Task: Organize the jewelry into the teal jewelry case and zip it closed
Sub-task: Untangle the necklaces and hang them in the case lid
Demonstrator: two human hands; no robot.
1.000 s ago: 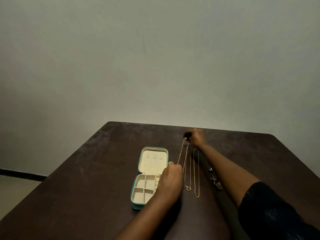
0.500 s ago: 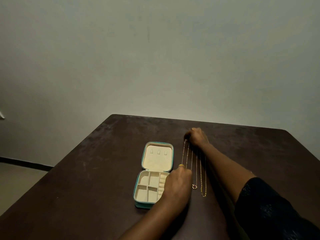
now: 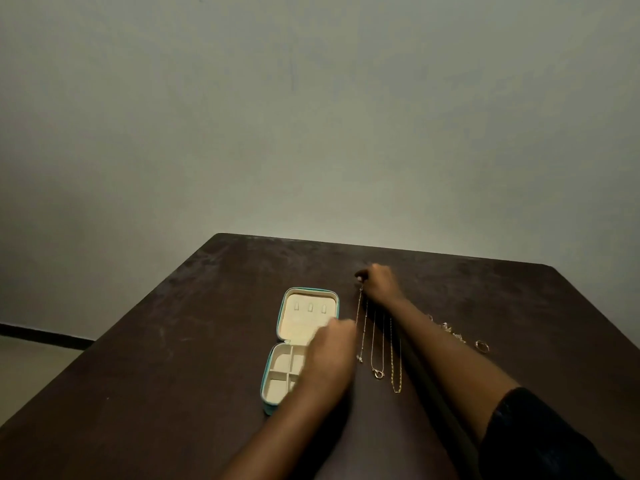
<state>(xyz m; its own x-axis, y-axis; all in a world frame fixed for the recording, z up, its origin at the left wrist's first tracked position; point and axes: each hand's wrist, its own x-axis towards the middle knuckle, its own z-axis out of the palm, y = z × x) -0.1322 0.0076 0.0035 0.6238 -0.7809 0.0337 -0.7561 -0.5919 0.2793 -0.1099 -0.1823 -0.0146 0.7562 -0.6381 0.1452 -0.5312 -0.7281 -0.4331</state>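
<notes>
Right hand (image 3: 379, 284) fingers pinch the chain (image 3: 360, 327) at its 12 o'clock end. The left hand (image 3: 332, 351) is blurred, grip undeterminable. Risk: dragging may tangle the neighbouring chains (image 3: 394, 355) at 3 o'clock.

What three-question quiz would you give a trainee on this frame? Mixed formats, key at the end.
1. True or false: the teal jewelry case is zipped shut.
2. The necklaces lie: A) inside the case; B) on the table, to the right of the case; C) on the table, to the left of the case.
3. How many necklaces are laid out?
Key: 1 false; 2 B; 3 three.
</notes>
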